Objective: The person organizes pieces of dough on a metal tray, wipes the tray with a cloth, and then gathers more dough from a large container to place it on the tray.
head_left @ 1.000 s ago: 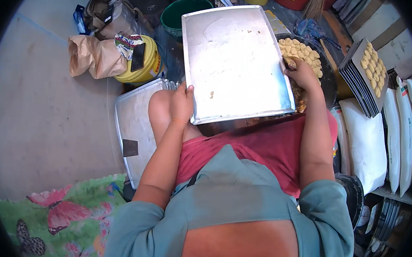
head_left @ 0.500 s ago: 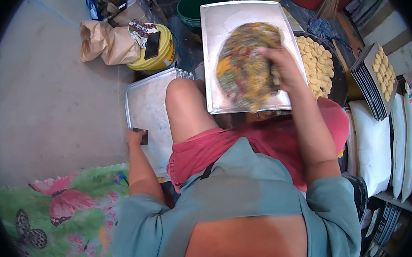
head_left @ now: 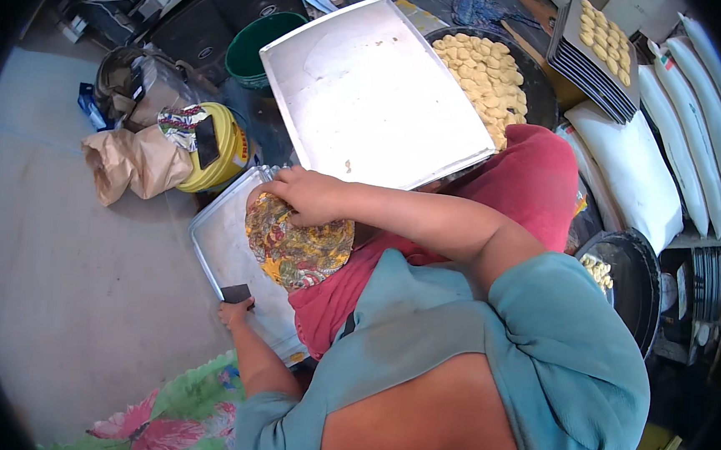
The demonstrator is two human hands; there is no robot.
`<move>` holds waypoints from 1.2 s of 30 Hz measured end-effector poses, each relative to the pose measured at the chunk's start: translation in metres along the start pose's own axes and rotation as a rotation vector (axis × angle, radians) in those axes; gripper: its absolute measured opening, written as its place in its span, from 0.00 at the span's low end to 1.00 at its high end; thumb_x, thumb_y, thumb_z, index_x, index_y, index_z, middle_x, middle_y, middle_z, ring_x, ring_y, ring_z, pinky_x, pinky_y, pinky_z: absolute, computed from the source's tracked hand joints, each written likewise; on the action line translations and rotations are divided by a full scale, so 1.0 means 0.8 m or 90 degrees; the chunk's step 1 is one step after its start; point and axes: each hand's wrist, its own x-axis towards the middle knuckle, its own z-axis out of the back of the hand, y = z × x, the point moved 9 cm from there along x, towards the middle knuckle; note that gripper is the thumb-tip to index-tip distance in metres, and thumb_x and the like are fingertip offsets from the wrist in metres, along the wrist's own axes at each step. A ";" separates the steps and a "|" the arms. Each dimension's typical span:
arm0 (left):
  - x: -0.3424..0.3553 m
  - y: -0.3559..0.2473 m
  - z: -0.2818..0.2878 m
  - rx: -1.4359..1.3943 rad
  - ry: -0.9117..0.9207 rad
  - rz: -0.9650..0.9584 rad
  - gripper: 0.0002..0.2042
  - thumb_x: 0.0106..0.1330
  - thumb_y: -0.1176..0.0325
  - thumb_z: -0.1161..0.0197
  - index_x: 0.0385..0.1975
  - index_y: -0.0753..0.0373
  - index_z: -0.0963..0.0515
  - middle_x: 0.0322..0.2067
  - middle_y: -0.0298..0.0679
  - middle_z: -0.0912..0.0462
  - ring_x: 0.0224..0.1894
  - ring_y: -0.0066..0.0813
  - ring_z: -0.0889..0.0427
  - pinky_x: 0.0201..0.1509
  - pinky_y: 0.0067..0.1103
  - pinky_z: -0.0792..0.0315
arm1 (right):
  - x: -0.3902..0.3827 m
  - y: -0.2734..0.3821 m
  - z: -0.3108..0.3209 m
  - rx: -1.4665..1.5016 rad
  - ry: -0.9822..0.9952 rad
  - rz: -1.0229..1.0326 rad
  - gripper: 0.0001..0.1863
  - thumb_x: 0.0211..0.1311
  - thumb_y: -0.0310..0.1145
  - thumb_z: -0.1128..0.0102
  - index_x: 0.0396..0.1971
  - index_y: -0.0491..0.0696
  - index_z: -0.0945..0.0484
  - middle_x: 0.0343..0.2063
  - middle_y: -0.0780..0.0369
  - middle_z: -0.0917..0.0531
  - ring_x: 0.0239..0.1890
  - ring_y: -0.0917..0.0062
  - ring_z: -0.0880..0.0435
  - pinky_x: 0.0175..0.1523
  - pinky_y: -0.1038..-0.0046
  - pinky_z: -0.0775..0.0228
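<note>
My right hand (head_left: 306, 194) reaches across to the left, its fingers closed on a round patterned cloth pad (head_left: 298, 250) in yellow, green and red. The pad hangs over the metal trays (head_left: 216, 236) stacked beside my left thigh; whether it touches them I cannot tell. My left hand (head_left: 236, 312) grips a small dark flat piece, like a scraper (head_left: 237, 294), by the near left edge of that stack. A large pale metal tray (head_left: 370, 92) lies tilted in front of me, with a few brown specks on its surface.
A round black pan (head_left: 542, 79) of yellow dough pieces (head_left: 481, 79) stands beyond the tray. At the right are stacked trays with dough (head_left: 606, 41) and white sacks (head_left: 632, 160). A yellow bucket (head_left: 231, 145), paper bag (head_left: 135, 163) and green tub (head_left: 251, 50) stand at the left.
My right hand has carried the cloth pad off the large tray, left and toward me, over the stacked trays. My left hand still grips the dark piece. The view has shifted.
</note>
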 end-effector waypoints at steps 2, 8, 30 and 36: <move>0.010 -0.003 -0.006 -0.031 -0.020 0.031 0.51 0.33 0.47 0.19 0.61 0.60 0.36 0.63 0.47 0.37 0.64 0.50 0.36 0.65 0.45 0.36 | -0.009 0.001 0.017 -0.005 -0.071 0.043 0.41 0.43 0.36 0.29 0.61 0.47 0.33 0.52 0.51 0.28 0.58 0.56 0.31 0.61 0.61 0.35; 0.102 0.036 0.051 -0.269 -0.011 -0.153 0.28 0.46 0.61 0.22 0.44 0.68 0.26 0.41 0.46 0.23 0.42 0.32 0.23 0.49 0.29 0.28 | -0.029 0.041 0.066 0.132 -0.170 0.144 0.36 0.47 0.33 0.30 0.59 0.44 0.32 0.54 0.50 0.29 0.59 0.55 0.31 0.65 0.62 0.39; -0.362 -0.341 0.195 -0.060 -0.181 -0.791 0.33 0.54 0.57 0.29 0.59 0.60 0.31 0.55 0.48 0.29 0.60 0.49 0.33 0.63 0.44 0.45 | -0.176 -0.014 0.117 -0.301 -0.084 0.055 0.24 0.59 0.29 0.51 0.57 0.41 0.29 0.53 0.51 0.23 0.56 0.59 0.25 0.62 0.64 0.34; -0.323 -0.298 0.211 -0.078 -0.017 -0.596 0.26 0.57 0.61 0.33 0.56 0.57 0.28 0.55 0.49 0.28 0.61 0.48 0.34 0.64 0.43 0.46 | -0.190 -0.020 0.030 -0.423 -0.059 0.048 0.25 0.61 0.32 0.54 0.57 0.37 0.30 0.54 0.49 0.25 0.59 0.60 0.28 0.67 0.60 0.41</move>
